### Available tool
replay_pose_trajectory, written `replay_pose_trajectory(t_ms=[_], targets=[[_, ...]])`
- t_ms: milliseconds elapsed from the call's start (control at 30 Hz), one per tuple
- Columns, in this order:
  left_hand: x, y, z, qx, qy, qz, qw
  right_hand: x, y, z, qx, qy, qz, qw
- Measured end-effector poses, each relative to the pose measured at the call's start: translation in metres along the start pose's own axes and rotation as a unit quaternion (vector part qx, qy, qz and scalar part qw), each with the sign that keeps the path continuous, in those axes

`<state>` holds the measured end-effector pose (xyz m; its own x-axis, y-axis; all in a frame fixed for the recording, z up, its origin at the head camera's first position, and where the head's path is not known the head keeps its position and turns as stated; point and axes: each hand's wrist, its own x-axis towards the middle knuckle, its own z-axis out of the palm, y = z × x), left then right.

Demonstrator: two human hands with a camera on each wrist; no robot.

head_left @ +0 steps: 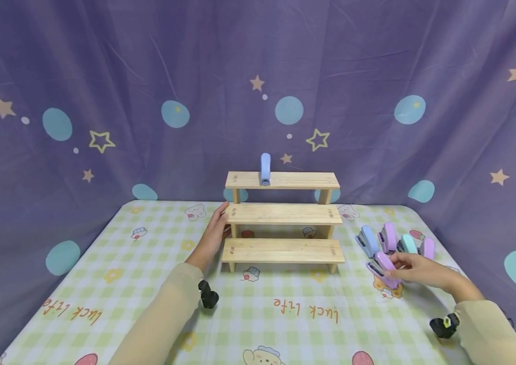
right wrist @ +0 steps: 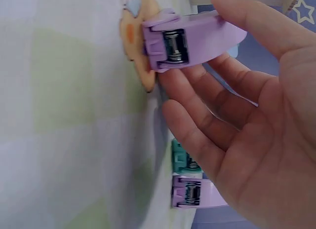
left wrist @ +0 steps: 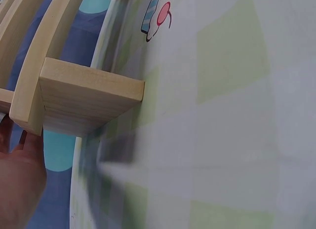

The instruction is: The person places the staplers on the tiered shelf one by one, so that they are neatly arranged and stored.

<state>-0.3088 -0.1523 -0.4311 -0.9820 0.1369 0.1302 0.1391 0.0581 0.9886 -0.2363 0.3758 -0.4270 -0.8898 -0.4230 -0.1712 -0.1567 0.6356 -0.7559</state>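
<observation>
A three-tier wooden shelf stands on the cloth-covered table. At the left end of its middle plank, my left hand touches the wood; the plank ends partly hide those fingertips in the left wrist view. My right hand holds a purple stapler between thumb and fingers, low over the table to the right of the shelf. The right wrist view has its hinge end facing the camera. Upright on the top plank is a blue stapler.
Behind the right hand stand another blue stapler, a purple stapler, a teal stapler and one more purple stapler. A checked cloth covers the table. A purple curtain hangs at the back and sides.
</observation>
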Motion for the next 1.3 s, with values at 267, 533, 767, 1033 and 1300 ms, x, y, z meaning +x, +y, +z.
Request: replay_pose_trajectory(t_ms=[267,533,767,1033,1300], targets=[[0.000,0.000,0.000,0.017,-0.002,-0.016,0.9997,0.000,0.004,0.002,0.017,0.003,-0.005,0.9998],[-0.002,0.005,0.000,0.010,-0.007,-0.017,0.9998,0.000,0.003,0.002,0.016,0.012,-0.006,0.9998],[-0.001,0.001,0.000,0.015,-0.010,-0.012,0.9998,-0.001,0.001,0.003,0.005,0.020,-0.019,0.9996],[-0.001,0.002,0.001,0.012,0.001,-0.005,0.9999,-0.004,0.000,0.002,0.014,0.012,-0.033,0.9993],[-0.002,0.003,0.001,0.017,0.006,-0.012,0.9998,-0.006,-0.012,-0.003,-0.015,0.026,-0.064,0.9975]])
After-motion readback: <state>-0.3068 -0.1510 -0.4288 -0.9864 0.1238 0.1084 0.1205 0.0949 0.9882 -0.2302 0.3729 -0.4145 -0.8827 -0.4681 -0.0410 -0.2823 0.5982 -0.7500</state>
